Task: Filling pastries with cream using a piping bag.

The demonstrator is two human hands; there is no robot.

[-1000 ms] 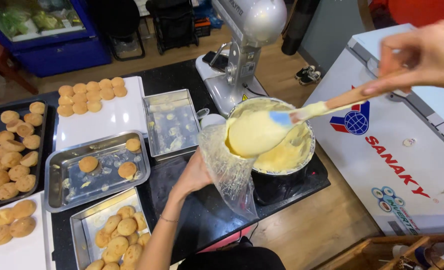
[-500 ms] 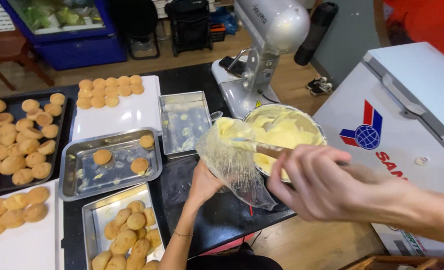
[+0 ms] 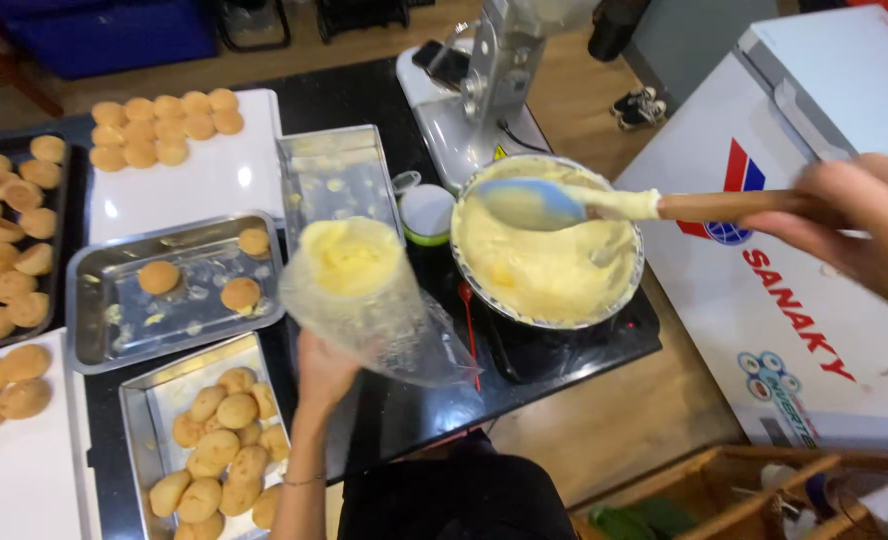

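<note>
left hand (image 3: pixel 326 368) clamped on piping bag (image 3: pixel 364 290), soft, slippery, grip low | right hand (image 3: pixel 864 225) grips spatula (image 3: pixel 604 203) at 3 o'clock over custard bowl (image 3: pixel 554 300)

The piping bag (image 3: pixel 369 300) at the centre of the frame is clear plastic, showing pale yellow cream at its open top. Right of it, the mixing bowl (image 3: pixel 624 300) is silver metal, filled with the same pale yellow cream. The spatula (image 3: pixel 604 203) above it has a light blue blade smeared with cream and a brown wooden handle. The puffs (image 3: pixel 219 450) at lower left are golden brown, lying in a silver tray (image 3: pixel 139 400). The table (image 3: pixel 404 420) is black. At upper left, a white board (image 3: pixel 214 185) carries more golden puffs. The chest freezer (image 3: pixel 814 130) on the right is white with red and blue markings.
</note>
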